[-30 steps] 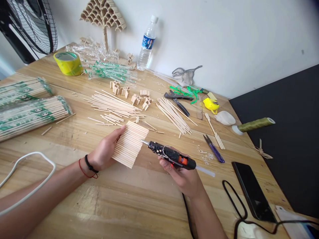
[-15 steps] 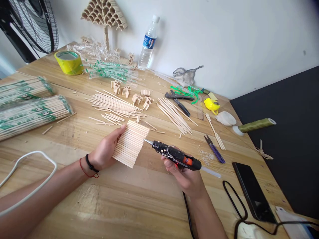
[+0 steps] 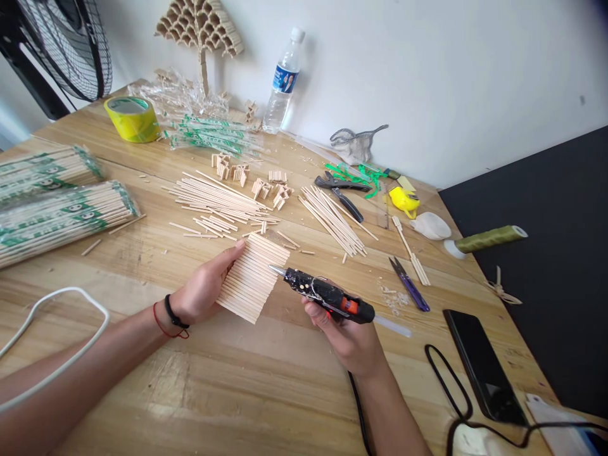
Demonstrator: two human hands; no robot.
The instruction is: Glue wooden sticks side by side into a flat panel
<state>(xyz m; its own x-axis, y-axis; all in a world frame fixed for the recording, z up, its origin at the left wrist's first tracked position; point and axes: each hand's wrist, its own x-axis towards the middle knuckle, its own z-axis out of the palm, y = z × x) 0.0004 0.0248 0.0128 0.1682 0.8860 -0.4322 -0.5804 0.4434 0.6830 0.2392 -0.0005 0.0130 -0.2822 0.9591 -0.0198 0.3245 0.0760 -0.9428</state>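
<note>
My left hand (image 3: 206, 285) grips a flat panel of side-by-side wooden sticks (image 3: 254, 278) by its left edge, thumb on top. The panel is tilted above the table. My right hand (image 3: 349, 335) is wrapped round a black glue gun (image 3: 327, 296) with an orange part and a clear glue stick out of its back. The gun's metal nozzle lies over the panel's right part; whether it touches is unclear. Behind the panel lie loose sticks (image 3: 216, 199) and small stick clusters (image 3: 261, 189). Another pile of sticks (image 3: 332, 221) is further right.
Wrapped stick bundles (image 3: 66, 215) and a white cable (image 3: 90, 297) are at left. Yellow tape (image 3: 132, 119), a bottle (image 3: 284, 82) and a stick tree (image 3: 202, 38) stand behind. Pliers (image 3: 342, 183), scissors (image 3: 409, 284), a phone (image 3: 484, 364) and a black cord (image 3: 451, 380) lie right.
My right hand and the glue gun have moved left, bringing the nozzle over the panel. The panel has shifted slightly right and toward me.
</note>
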